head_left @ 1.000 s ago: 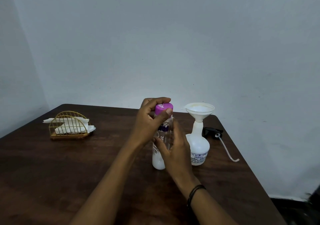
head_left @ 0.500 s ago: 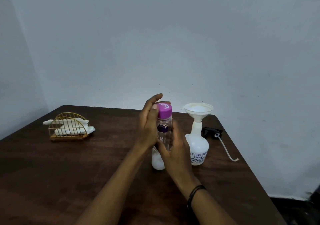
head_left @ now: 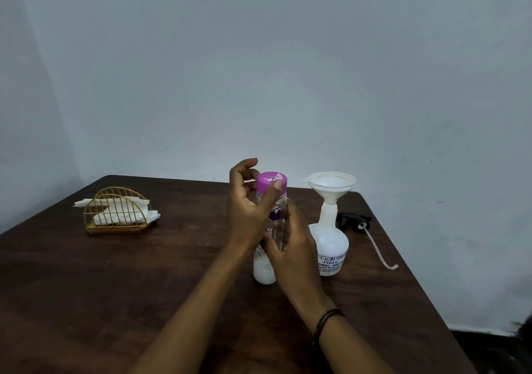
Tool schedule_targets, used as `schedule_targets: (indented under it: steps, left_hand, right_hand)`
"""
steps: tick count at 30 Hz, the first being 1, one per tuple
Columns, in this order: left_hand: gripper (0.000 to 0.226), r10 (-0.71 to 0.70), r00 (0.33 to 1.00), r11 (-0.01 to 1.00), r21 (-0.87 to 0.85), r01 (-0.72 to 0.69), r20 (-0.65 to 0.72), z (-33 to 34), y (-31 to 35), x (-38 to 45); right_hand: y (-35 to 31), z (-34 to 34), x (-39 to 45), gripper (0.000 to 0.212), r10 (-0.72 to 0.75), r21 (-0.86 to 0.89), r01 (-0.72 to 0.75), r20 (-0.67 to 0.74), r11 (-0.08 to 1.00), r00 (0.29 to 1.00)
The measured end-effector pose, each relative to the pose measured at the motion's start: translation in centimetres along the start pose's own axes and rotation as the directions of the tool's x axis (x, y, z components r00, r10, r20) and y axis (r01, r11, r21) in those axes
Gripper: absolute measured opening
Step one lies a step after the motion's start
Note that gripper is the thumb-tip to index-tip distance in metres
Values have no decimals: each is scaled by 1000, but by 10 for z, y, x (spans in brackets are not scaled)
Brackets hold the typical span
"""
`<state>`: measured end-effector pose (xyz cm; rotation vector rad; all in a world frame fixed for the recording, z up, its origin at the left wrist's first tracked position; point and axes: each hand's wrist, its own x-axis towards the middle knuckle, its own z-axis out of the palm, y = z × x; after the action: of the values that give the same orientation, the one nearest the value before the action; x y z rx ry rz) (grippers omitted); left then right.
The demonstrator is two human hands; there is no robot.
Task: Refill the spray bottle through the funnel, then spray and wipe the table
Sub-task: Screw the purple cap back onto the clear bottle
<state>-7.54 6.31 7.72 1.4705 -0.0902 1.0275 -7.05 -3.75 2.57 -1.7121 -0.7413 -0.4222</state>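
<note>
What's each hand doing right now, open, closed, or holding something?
Left hand: fingers and thumb grip the purple cap of the clear bottle.
Right hand: curled round the bottle's body, steadying it on the table.

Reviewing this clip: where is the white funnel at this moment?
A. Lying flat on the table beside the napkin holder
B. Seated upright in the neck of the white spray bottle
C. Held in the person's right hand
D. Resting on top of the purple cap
B: the funnel stands upright with its stem in the neck of the white spray bottle, touched by neither hand.
</note>
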Motion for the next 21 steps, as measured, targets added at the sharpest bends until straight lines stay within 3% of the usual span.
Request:
schedule_targets:
  steps: [4, 9, 14, 18, 21]
  left_hand:
    - [24, -73, 997, 991, -112, 76, 32, 0, -2, 3]
    - [69, 9, 999, 1000, -7, -9, 52, -1, -2, 2]
    - [48, -66, 997, 981, -181, 73, 45, 0, -6, 2]
    - [87, -14, 996, 997, -70, 20, 83, -1, -11, 3]
    - [60, -29, 999, 992, -125, 33, 35, -2, -15, 2]
  right_hand:
    - [1, 0, 0, 67, 3, -18, -3, -3, 1000, 1000]
    - [1, 0, 0, 67, 9, -7, -9, -6, 1000, 1000]
    - [0, 0, -1, 66, 16, -17, -16, -1, 1000, 1000]
    - [0, -1, -1, 67, 18, -27, -18, -8, 999, 1000]
    - [1, 0, -1, 65, 31, -27, -32, -21, 999, 999]
